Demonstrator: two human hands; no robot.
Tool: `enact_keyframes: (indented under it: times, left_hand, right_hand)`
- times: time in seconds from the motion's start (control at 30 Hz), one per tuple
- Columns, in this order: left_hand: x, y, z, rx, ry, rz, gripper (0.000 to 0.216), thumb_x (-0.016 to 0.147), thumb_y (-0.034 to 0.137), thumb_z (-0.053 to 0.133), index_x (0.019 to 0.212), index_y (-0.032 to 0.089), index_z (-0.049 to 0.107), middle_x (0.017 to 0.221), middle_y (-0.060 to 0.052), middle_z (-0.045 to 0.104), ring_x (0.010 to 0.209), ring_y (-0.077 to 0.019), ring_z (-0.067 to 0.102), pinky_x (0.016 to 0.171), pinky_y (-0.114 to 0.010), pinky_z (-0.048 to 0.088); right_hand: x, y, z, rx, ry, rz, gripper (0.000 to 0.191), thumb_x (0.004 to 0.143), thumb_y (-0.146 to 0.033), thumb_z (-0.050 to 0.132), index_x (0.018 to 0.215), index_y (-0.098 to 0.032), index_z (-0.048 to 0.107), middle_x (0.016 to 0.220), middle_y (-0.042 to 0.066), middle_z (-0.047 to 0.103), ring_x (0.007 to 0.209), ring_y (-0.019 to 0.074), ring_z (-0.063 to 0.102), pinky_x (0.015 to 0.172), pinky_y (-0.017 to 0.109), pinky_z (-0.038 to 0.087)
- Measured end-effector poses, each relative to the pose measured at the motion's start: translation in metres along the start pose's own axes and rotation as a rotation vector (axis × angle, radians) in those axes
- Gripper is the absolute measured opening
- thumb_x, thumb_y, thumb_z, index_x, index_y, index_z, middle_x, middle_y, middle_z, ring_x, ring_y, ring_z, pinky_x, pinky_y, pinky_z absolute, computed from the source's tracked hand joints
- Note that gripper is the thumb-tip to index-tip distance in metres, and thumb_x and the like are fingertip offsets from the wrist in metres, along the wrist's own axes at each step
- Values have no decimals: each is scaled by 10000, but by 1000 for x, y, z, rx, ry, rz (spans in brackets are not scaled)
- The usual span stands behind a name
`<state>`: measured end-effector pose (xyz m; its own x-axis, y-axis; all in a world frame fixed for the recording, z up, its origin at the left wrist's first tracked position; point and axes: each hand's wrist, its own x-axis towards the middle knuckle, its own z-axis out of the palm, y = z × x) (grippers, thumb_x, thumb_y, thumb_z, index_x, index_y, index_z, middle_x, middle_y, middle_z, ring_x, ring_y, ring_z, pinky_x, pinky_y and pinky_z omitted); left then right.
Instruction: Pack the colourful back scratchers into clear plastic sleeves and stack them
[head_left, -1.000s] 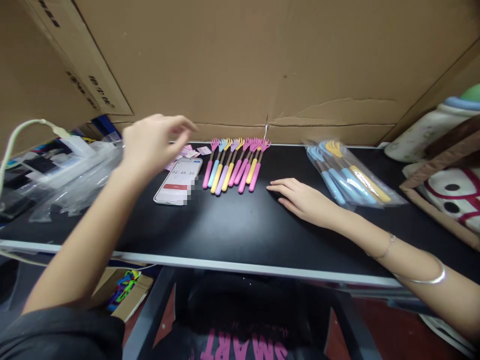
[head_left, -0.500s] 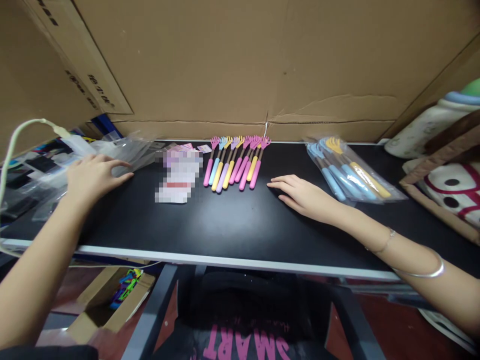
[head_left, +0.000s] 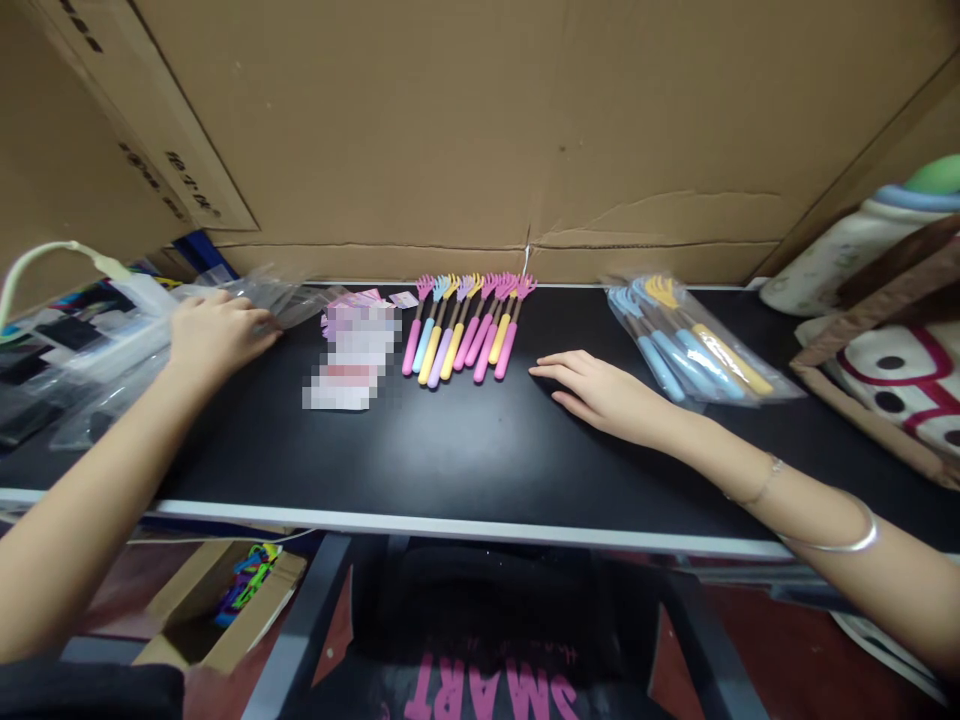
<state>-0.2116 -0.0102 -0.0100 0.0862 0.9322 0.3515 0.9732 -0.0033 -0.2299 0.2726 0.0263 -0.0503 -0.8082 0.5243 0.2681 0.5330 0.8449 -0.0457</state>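
Crumpled, glossy clear plastic bags (head_left: 283,290) lie at the left of the frame under the left hand (head_left: 221,335), whose fingers curve over them; whether they pinch the film I cannot tell. The right hand (head_left: 600,395), right of centre, lies palm down, relaxed, on the smooth black tabletop (head_left: 450,460), holding nothing. Near its fingertips is a row of claw-headed sticks with rounded pink, blue, yellow and lilac handles (head_left: 452,350). Black Chinese characters mark the brown cardboard (head_left: 450,120) at upper left; pink letters (head_left: 487,690) at bottom centre read SMART.
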Motion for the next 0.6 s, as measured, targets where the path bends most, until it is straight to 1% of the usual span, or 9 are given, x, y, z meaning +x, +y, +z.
enact_keyframes:
  times: [0.13,0.23,0.3,0.33,0.4,0.47,0.53,0.6]
  left_hand:
    - [4,7,-4,-135,42,-20,261,850,463,487,736,244,571,676,-8,506,748,-189,366,664,-251,165]
    - [10,10,-11,-207,47,-132,253,817,490,514,739,251,545,612,0,418,685,-178,294,646,-261,138]
    - [16,14,-19,-222,46,-230,271,807,528,508,771,263,550,595,7,400,656,-171,270,645,-268,132]
    - [19,17,-24,-221,47,-274,277,812,539,497,805,270,562,606,13,427,651,-169,285,648,-269,143]
    - [26,25,-36,-201,67,-341,295,843,533,458,913,280,591,689,19,531,670,-174,368,649,-273,189]
    - [32,37,-49,-217,122,-346,324,881,509,432,1036,279,600,814,23,627,730,-178,469,658,-282,258]
    - [38,51,-60,-288,243,-331,323,908,487,433,1080,271,602,891,37,682,800,-165,548,713,-297,365]
    - [45,67,-67,-376,376,-307,281,923,452,452,1079,263,590,904,60,707,825,-133,594,791,-306,444]
  right_hand:
    - [0,0,0,2,0,-3,379,984,-266,395,1296,-166,585,1281,166,628,1159,287,599,967,507,526]
    - [0,-1,-1,3,-2,-1,381,986,-261,387,1296,-160,583,1285,168,625,1161,287,597,970,509,525]
    - [0,-1,-1,-1,-7,1,384,988,-257,381,1297,-148,582,1292,173,622,1166,290,594,971,508,526]
    - [0,-1,-1,-3,-10,3,386,989,-256,379,1298,-142,581,1296,175,619,1169,291,592,972,506,526]
    - [0,-1,-1,-5,-13,3,387,988,-254,381,1300,-139,579,1299,176,617,1174,291,592,974,505,526]
    - [0,-1,-1,-6,-13,4,386,987,-255,383,1301,-146,578,1300,175,617,1172,291,594,973,509,526]
    - [-1,-1,-2,-4,-14,6,384,987,-256,382,1301,-155,578,1303,172,617,1173,290,595,973,514,526]
    - [-1,-2,-2,6,-14,6,385,988,-258,379,1300,-152,578,1313,175,611,1186,291,589,978,515,524]
